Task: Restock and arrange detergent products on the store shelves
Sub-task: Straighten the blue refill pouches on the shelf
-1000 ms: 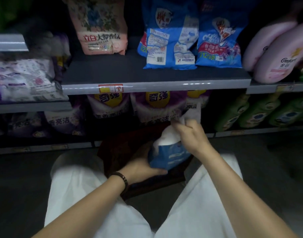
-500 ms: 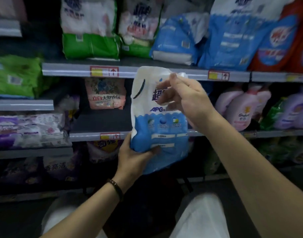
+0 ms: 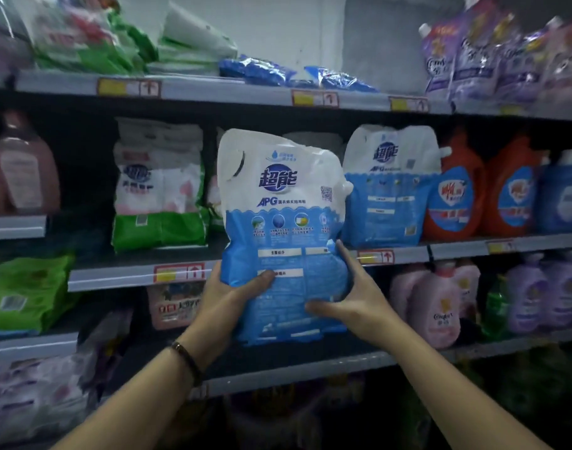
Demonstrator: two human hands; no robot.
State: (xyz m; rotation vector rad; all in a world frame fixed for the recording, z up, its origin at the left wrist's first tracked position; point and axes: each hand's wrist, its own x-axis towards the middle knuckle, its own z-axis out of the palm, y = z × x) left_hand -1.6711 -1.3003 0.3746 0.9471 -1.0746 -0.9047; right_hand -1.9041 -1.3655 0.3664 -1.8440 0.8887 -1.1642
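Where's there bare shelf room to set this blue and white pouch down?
Dark bare shelf left of the green-and-white bags, toward the pink bottle. Front strip of the lower shelf below the pouch. Right of the matching pouch, red bottles crowd.

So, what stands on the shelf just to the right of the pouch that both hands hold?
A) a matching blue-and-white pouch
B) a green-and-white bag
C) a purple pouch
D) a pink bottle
A: a matching blue-and-white pouch stands just right of the held pouch, next to the orange-red bottles; the green-and-white bag is on its left.
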